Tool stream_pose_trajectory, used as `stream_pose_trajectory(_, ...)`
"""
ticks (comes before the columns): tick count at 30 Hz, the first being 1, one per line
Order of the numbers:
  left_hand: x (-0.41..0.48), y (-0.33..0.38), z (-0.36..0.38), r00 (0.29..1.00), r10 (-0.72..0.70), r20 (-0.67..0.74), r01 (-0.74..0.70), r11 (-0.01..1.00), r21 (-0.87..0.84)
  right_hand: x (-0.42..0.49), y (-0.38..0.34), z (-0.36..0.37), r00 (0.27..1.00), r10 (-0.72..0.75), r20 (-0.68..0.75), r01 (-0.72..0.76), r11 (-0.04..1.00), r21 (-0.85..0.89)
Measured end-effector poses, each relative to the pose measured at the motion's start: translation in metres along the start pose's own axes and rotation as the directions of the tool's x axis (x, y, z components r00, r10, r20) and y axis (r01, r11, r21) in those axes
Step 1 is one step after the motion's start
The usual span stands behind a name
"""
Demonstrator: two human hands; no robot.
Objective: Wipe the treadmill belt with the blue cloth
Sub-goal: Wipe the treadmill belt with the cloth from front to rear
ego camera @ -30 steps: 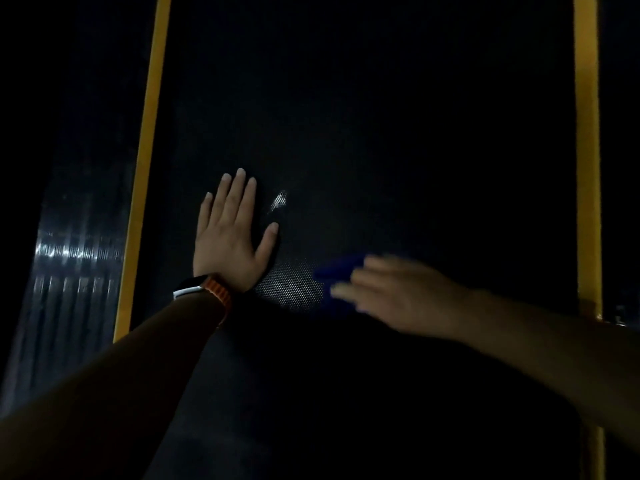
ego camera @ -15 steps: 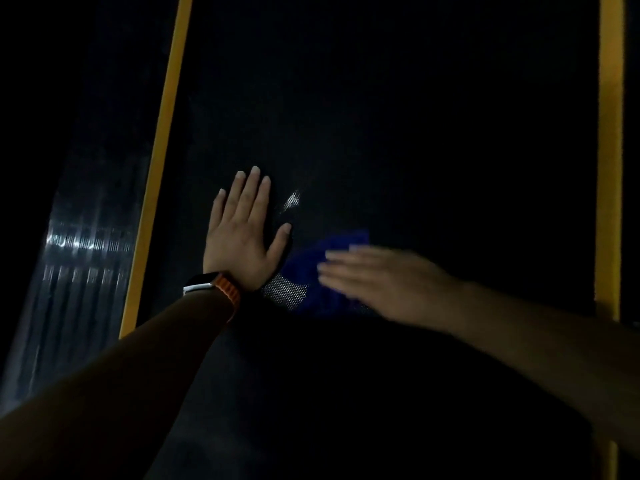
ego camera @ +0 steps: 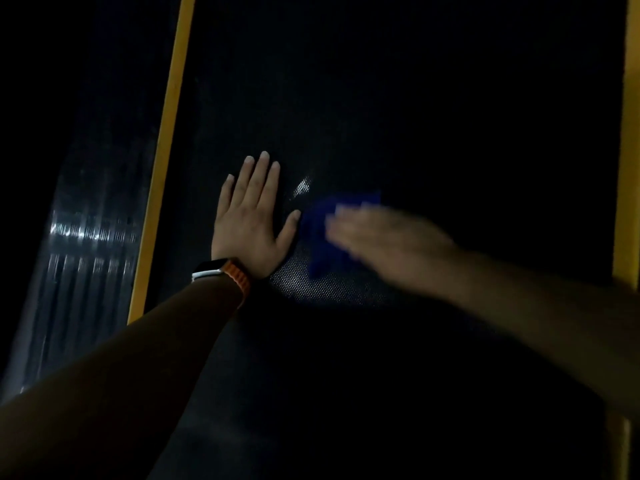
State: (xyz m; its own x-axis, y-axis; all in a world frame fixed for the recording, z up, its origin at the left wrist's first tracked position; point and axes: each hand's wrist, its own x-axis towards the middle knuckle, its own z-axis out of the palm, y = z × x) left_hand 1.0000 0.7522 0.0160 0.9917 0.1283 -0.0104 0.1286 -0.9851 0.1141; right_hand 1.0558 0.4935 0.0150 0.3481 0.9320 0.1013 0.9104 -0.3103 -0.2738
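The black treadmill belt [ego camera: 398, 109] fills most of the head view, dark and finely dotted where light catches it. My left hand [ego camera: 249, 220] lies flat on the belt with straight fingers, a watch with an orange strap on its wrist. Just right of its thumb lies the blue cloth [ego camera: 323, 230], crumpled on the belt. My right hand [ego camera: 384, 244], blurred by motion, presses flat on the cloth with straight fingers and covers its right part.
A yellow stripe [ego camera: 166, 133] borders the belt on the left, with a ribbed shiny side rail [ego camera: 86, 244] beyond it. Another yellow stripe [ego camera: 628, 150] runs along the right edge. The surroundings are very dark.
My right hand has slid the blue cloth left and away from me, up to the left thumb. The left hand has stayed flat in place.
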Motion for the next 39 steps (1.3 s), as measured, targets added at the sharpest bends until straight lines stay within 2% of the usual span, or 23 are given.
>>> stream_pose_trajectory(2,0.000,-0.001,0.001,1.000,0.004,-0.008,-0.004,1.000,-0.002,0.031,0.025,-0.013,0.967,0.211,-0.145,-0.214,0.977,-0.005)
stream_pose_trajectory(4,-0.001,0.000,0.002,1.000,0.004,-0.011,-0.004,1.000,-0.007,0.054,0.040,-0.024,0.884,0.381,-0.269,-0.382,0.923,0.054)
stream_pose_trajectory(6,-0.001,0.000,0.002,1.000,0.006,-0.002,-0.006,1.000,-0.008,0.053,0.025,-0.019,0.862,0.461,-0.211,-0.465,0.885,0.034)
stream_pose_trajectory(7,-0.001,0.000,0.001,1.000,0.004,0.003,-0.004,1.000,-0.003,0.038,0.006,-0.008,0.895,0.412,-0.172,-0.420,0.907,-0.011)
stream_pose_trajectory(9,-0.001,-0.001,0.000,1.000,0.001,0.012,-0.001,1.000,0.003,-0.010,-0.043,0.010,0.976,0.216,-0.016,-0.216,0.976,-0.001)
stream_pose_trajectory(10,0.000,0.000,-0.001,1.000,-0.001,0.015,0.001,1.000,0.002,-0.031,-0.057,0.010,0.991,0.103,0.088,-0.107,0.993,0.042)
stream_pose_trajectory(11,0.000,0.000,-0.001,1.000,-0.004,0.016,0.004,1.000,0.001,-0.044,-0.058,0.008,0.992,-0.004,0.127,-0.005,0.997,0.072)
stream_pose_trajectory(13,0.000,0.000,0.000,1.000,-0.008,0.007,0.008,1.000,-0.006,-0.035,-0.028,0.002,0.988,-0.100,0.121,0.093,0.994,0.061)
stream_pose_trajectory(14,0.000,0.000,0.000,1.000,-0.004,0.002,0.004,1.000,-0.008,-0.020,-0.009,-0.001,0.994,-0.066,0.092,0.064,0.998,0.025)
stream_pose_trajectory(16,0.000,-0.001,0.001,1.000,0.004,-0.007,-0.004,1.000,-0.010,0.018,0.037,-0.009,0.987,0.162,-0.015,-0.162,0.987,-0.011)
stream_pose_trajectory(18,0.000,-0.002,0.001,1.000,0.007,-0.010,-0.007,1.000,-0.010,0.047,0.074,-0.023,0.934,0.351,-0.061,-0.352,0.936,-0.003)
stream_pose_trajectory(20,-0.001,-0.002,0.002,1.000,0.007,-0.007,-0.007,1.000,-0.010,0.049,0.070,-0.024,0.895,0.436,-0.099,-0.435,0.900,0.034)
stream_pose_trajectory(22,-0.001,-0.002,0.002,1.000,0.009,-0.012,-0.009,1.000,-0.008,0.010,0.027,-0.010,0.923,0.370,-0.107,-0.368,0.929,0.041)
stream_pose_trajectory(24,0.000,-0.002,0.002,1.000,0.005,-0.006,-0.005,1.000,-0.010,-0.047,-0.034,-0.002,0.989,0.151,0.007,-0.151,0.984,0.091)
stream_pose_trajectory(26,-0.001,-0.002,0.002,1.000,-0.003,-0.001,0.003,1.000,-0.013,-0.079,-0.038,-0.015,0.987,-0.056,0.154,0.036,0.991,0.131)
stream_pose_trajectory(27,0.000,-0.003,0.002,1.000,-0.003,-0.007,0.003,1.000,-0.015,-0.075,-0.017,-0.021,0.981,-0.102,0.166,0.084,0.990,0.113)
stream_pose_trajectory(28,0.000,-0.003,0.002,1.000,-0.001,-0.011,0.000,1.000,-0.018,-0.064,0.008,-0.025,0.988,-0.081,0.132,0.072,0.995,0.075)
stream_pose_trajectory(30,0.000,-0.003,0.003,1.000,0.005,-0.010,-0.005,1.000,-0.030,-0.031,0.058,-0.036,0.989,0.142,0.033,-0.144,0.986,0.087)
stream_pose_trajectory(32,0.000,-0.004,0.003,1.000,0.002,-0.015,-0.003,0.999,-0.036,-0.006,0.092,-0.045,0.939,0.343,-0.009,-0.340,0.933,0.115)
stream_pose_trajectory(34,0.000,-0.004,0.003,1.000,0.005,-0.012,-0.005,0.999,-0.037,-0.008,0.078,-0.037,0.865,0.500,-0.039,-0.493,0.861,0.124)
stream_pose_trajectory(35,0.000,-0.003,0.003,1.000,0.006,-0.009,-0.006,0.999,-0.036,-0.020,0.054,-0.029,0.857,0.510,-0.071,-0.504,0.859,0.089)
stream_pose_trajectory(37,0.000,-0.002,0.003,1.000,0.006,-0.005,-0.007,1.000,-0.029,-0.058,-0.009,-0.013,0.929,0.362,-0.072,-0.358,0.932,0.060)
stream_pose_trajectory(39,0.001,-0.002,0.002,1.000,0.014,0.004,-0.014,1.000,-0.015,-0.097,-0.057,-0.008,0.987,0.131,0.090,-0.136,0.990,0.048)
